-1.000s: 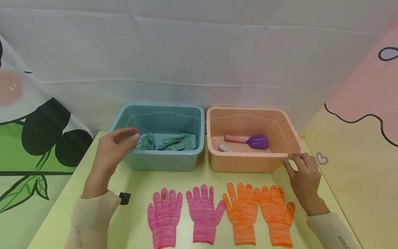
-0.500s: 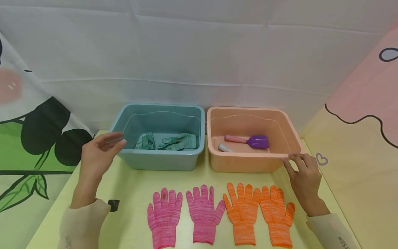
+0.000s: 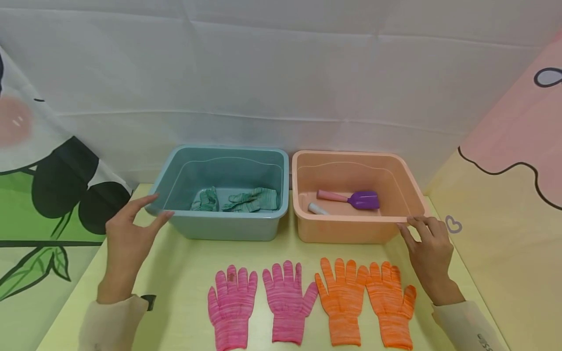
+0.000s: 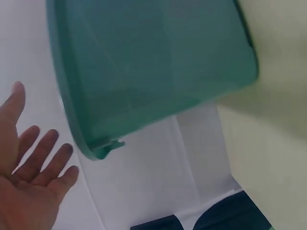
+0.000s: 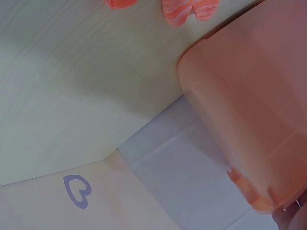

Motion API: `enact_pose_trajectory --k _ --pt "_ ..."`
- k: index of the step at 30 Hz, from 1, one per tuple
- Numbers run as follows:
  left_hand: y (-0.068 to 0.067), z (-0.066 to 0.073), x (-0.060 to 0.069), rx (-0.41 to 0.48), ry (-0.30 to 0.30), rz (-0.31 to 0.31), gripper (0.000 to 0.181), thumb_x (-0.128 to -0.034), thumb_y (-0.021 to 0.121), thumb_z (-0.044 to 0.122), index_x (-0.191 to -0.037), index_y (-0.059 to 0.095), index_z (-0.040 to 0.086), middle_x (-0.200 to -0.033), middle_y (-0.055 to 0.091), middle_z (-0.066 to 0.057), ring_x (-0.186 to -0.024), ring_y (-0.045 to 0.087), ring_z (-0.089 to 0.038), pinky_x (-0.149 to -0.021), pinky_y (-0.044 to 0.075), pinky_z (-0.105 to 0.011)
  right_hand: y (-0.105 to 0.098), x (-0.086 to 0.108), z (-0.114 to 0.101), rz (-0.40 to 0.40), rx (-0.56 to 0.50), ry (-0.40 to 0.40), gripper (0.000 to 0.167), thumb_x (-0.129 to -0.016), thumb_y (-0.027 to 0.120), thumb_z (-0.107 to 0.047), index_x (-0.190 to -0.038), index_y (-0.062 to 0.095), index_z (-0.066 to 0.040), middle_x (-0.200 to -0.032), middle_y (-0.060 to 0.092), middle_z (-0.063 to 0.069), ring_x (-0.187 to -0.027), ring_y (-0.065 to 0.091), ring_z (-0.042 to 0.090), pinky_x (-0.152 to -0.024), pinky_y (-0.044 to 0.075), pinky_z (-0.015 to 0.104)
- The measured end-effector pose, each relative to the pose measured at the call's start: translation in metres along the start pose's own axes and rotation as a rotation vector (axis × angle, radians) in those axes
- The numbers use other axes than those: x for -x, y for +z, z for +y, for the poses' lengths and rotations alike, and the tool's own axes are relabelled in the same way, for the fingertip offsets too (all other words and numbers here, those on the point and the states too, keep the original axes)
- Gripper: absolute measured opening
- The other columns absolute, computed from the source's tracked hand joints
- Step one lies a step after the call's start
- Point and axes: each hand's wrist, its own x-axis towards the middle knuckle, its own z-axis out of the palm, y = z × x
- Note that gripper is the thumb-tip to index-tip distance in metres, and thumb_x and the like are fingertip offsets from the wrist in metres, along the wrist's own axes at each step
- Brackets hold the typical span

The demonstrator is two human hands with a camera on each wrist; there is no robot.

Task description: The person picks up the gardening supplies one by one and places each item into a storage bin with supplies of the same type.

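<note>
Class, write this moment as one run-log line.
left hand: beside blue bin | right hand: pinches peach bin rim | green gloves: in blue bin | pink gloves, orange gloves: on table

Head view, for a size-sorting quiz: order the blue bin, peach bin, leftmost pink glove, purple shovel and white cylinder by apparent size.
1. Blue bin and peach bin: too alike to rank
2. Leftmost pink glove
3. Purple shovel
4. White cylinder, partly hidden

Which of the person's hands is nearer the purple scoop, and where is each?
Right. The right hand, in front and to the right of the purple scoop, pinches the rim of its peach bin. The left hand is far to the left, beside the blue bin.
</note>
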Motion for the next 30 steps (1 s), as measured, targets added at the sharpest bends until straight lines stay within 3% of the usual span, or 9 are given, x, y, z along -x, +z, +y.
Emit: enact_pose_trajectory --k 2,5,9,12,14,18,21,26,30 --pt "0.004 -0.006 0.002 -0.026 0.109 0.061 0.053 -0.0783 0.092 -0.001 -0.128 0.074 0.0 -0.128 0.074 -0.02 -0.126 0.064 -0.008 -0.106 0.037 -0.007 0.0 0.0 0.0 0.002 -0.006 0.007 0.057 -0.104 0.064 -0.049 -0.096 0.076 0.006 -0.092 0.069 0.022 -0.076 0.06 0.042 -0.062 0.048 0.051" --pt "0.008 -0.015 0.005 -0.05 0.223 0.11 0.053 -0.0755 0.094 0.0 -0.124 0.075 -0.002 -0.122 0.075 -0.022 -0.118 0.068 -0.012 -0.103 0.036 -0.002 0.0 -0.001 0.0 -0.003 -0.005 0.007 0.057 -0.104 0.063 -0.048 -0.096 0.076 0.007 -0.092 0.069 0.023 -0.077 0.059 0.043 -0.063 0.048 0.051" --pt "0.014 -0.026 0.008 -0.075 0.312 0.154 0.058 -0.0896 0.082 0.043 -0.123 0.074 -0.003 -0.12 0.075 -0.025 -0.111 0.068 -0.046 -0.108 0.034 -0.004 0.0 -0.001 0.0 -0.001 -0.006 0.007 0.057 -0.104 0.063 -0.048 -0.096 0.075 0.007 -0.092 0.069 0.023 -0.076 0.059 0.043 -0.062 0.048 0.051" --pt "0.019 -0.034 0.01 -0.088 0.352 0.196 0.083 -0.0883 0.063 0.071 -0.121 0.075 -0.004 -0.118 0.075 -0.027 -0.11 0.068 -0.05 -0.112 0.034 -0.008 0.001 -0.001 0.001 0.008 -0.009 0.004 0.056 -0.104 0.065 -0.047 -0.096 0.076 0.007 -0.092 0.069 0.022 -0.075 0.059 0.042 -0.061 0.047 0.051" --pt "0.022 -0.039 0.011 -0.099 0.373 0.216 0.086 -0.0892 0.06 0.074 -0.118 0.076 -0.005 -0.116 0.075 -0.028 -0.109 0.069 -0.051 -0.114 0.035 -0.012 0.001 -0.001 0.001 0.013 -0.004 -0.002 0.056 -0.104 0.065 -0.047 -0.095 0.076 0.007 -0.092 0.07 0.023 -0.074 0.059 0.042 -0.06 0.046 0.05" --pt "0.026 -0.046 0.012 -0.125 0.419 0.211 0.082 -0.0922 0.062 0.069 -0.116 0.076 -0.008 -0.116 0.074 -0.029 -0.113 0.068 -0.052 -0.119 0.038 -0.024 0.001 -0.001 0.001 0.02 -0.002 -0.002 0.057 -0.103 0.065 -0.048 -0.095 0.076 0.007 -0.092 0.07 0.022 -0.074 0.059 0.041 -0.06 0.045 0.048" --pt "0.028 -0.048 0.013 -0.135 0.465 0.202 0.06 -0.0901 0.078 0.046 -0.116 0.075 -0.009 -0.118 0.074 -0.029 -0.115 0.067 -0.052 -0.12 0.04 -0.032 0.002 0.0 0.001 0.021 -0.002 -0.002 0.057 -0.103 0.065 -0.048 -0.094 0.076 0.007 -0.092 0.07 0.022 -0.074 0.059 0.042 -0.06 0.045 0.048" --pt "0.03 -0.048 0.013 -0.142 0.538 0.202 0.053 -0.0664 0.097 0.0 -0.114 0.075 -0.009 -0.117 0.073 -0.029 -0.114 0.066 -0.051 -0.121 0.041 -0.039 0.002 0.0 0.002 0.024 -0.007 -0.003 0.056 -0.103 0.065 -0.047 -0.095 0.076 0.007 -0.092 0.07 0.023 -0.075 0.059 0.042 -0.061 0.045 0.047" --pt "0.032 -0.049 0.011 -0.15 0.565 0.211 0.043 -0.0868 0.086 0.025 -0.111 0.076 -0.009 -0.111 0.073 -0.028 -0.108 0.066 -0.051 -0.123 0.039 -0.042 0.003 0.0 0.001 0.025 -0.014 0.0 0.056 -0.103 0.066 -0.047 -0.095 0.076 0.007 -0.091 0.069 0.022 -0.075 0.06 0.042 -0.063 0.045 0.048"
